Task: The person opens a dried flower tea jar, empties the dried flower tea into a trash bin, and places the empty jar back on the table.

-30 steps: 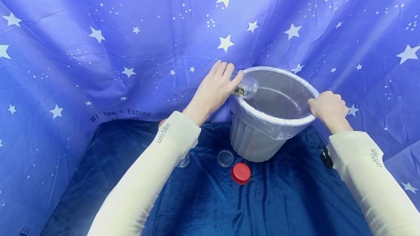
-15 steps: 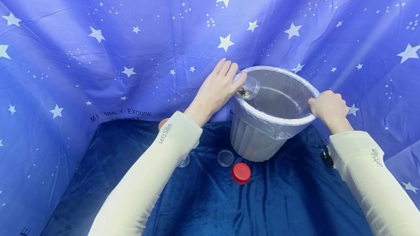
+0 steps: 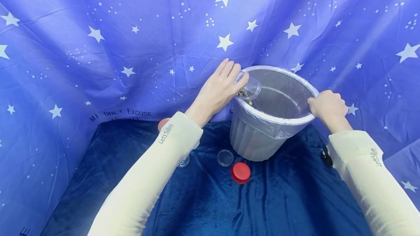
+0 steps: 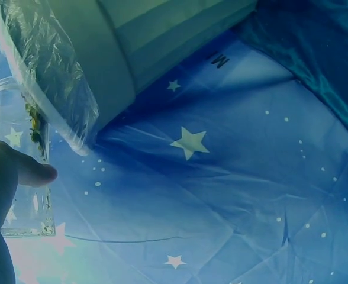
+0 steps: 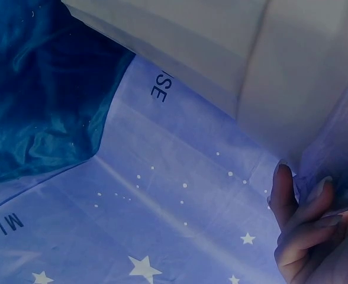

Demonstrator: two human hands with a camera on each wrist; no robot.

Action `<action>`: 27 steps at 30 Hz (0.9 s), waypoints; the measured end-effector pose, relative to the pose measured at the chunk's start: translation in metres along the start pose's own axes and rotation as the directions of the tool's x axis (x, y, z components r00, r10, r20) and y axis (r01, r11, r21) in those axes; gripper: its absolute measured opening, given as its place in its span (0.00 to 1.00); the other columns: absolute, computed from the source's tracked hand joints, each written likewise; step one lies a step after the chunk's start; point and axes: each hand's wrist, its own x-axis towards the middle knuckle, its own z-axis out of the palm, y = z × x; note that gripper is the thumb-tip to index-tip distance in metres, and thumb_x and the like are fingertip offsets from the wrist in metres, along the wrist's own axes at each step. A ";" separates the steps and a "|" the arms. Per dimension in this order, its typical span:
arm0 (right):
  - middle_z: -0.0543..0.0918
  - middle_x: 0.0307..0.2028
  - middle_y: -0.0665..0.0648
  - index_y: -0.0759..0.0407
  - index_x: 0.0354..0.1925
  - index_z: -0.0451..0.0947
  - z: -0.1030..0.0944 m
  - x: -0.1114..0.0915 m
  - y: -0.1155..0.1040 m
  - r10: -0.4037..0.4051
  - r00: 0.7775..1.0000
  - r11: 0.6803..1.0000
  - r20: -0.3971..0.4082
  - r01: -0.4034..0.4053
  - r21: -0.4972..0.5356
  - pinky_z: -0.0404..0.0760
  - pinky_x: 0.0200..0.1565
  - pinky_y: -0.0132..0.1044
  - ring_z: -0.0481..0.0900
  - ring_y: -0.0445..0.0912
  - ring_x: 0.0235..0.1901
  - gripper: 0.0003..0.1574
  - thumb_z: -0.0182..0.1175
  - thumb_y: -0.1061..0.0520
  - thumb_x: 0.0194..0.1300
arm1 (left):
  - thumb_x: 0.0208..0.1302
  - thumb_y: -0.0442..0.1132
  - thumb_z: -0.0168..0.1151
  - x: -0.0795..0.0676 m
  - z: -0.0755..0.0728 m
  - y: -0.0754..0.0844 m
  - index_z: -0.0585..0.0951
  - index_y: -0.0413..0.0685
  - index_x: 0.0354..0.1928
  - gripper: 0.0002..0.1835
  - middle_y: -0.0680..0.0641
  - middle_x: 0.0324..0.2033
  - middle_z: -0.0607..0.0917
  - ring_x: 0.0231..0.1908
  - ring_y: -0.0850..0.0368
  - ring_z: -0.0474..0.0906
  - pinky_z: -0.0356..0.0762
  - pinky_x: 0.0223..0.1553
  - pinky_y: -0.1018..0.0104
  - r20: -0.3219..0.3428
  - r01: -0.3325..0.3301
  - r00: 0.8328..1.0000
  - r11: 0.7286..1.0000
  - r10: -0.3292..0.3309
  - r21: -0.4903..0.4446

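My left hand (image 3: pixel 218 89) holds a clear jar (image 3: pixel 253 87) on its side, its mouth over the left rim of a grey trash can (image 3: pixel 257 143). Small dark and yellow-green bits (image 3: pixel 242 94) lie along the jar's lower wall, and a few are at its mouth by the rim. In the left wrist view, the thumb (image 4: pixel 35 171) lies across the jar, and the bits (image 4: pixel 36 127) gather toward the mouth. A clear plastic liner (image 3: pixel 284 131) is folded over the can's rim. My right hand (image 3: pixel 329 109) grips the can's right rim; in the right wrist view its fingers (image 5: pixel 304 242) curl at the liner.
On the dark blue cloth (image 3: pixel 279 199) lie a red lid (image 3: pixel 241 172) and a clear round disc (image 3: pixel 225 157), in front of the can. Another red top (image 3: pixel 163 124) and a clear piece (image 3: pixel 185 161) are partly hidden by my left sleeve. A starry curtain (image 3: pixel 157 46) hangs behind.
My left hand has shifted slightly right and tipped the jar further. The bits have slid toward its mouth, some reaching the rim. My right hand and the can stay in place.
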 end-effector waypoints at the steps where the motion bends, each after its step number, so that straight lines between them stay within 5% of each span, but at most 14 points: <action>1: 0.71 0.51 0.85 0.82 0.52 0.67 0.000 0.000 0.000 0.000 1.000 1.000 -0.001 0.000 0.000 0.74 0.46 0.65 0.71 0.77 0.52 0.40 0.42 0.43 0.66 | 0.72 0.27 0.35 0.000 0.000 0.000 0.75 0.47 0.53 0.19 0.42 0.46 0.79 0.52 0.45 0.75 0.67 0.68 0.54 0.001 0.003 1.000 1.000 -0.003 0.000; 16: 0.70 0.53 0.85 0.83 0.54 0.66 0.000 0.000 -0.002 0.006 1.000 1.000 0.006 -0.006 -0.001 0.73 0.48 0.66 0.70 0.78 0.53 0.41 0.42 0.43 0.67 | 0.72 0.28 0.35 -0.004 0.000 0.002 0.74 0.48 0.54 0.19 0.43 0.46 0.78 0.50 0.45 0.75 0.69 0.65 0.54 0.012 0.044 0.999 0.999 -0.044 0.013; 27: 0.70 0.52 0.85 0.82 0.52 0.67 0.000 0.001 0.000 0.007 1.000 1.000 0.008 -0.007 0.003 0.74 0.47 0.65 0.70 0.78 0.52 0.40 0.41 0.43 0.67 | 0.63 0.36 0.55 -0.020 0.003 0.002 0.72 0.46 0.62 0.24 0.40 0.51 0.78 0.51 0.44 0.75 0.71 0.61 0.53 0.138 0.180 0.975 0.983 -0.174 -0.036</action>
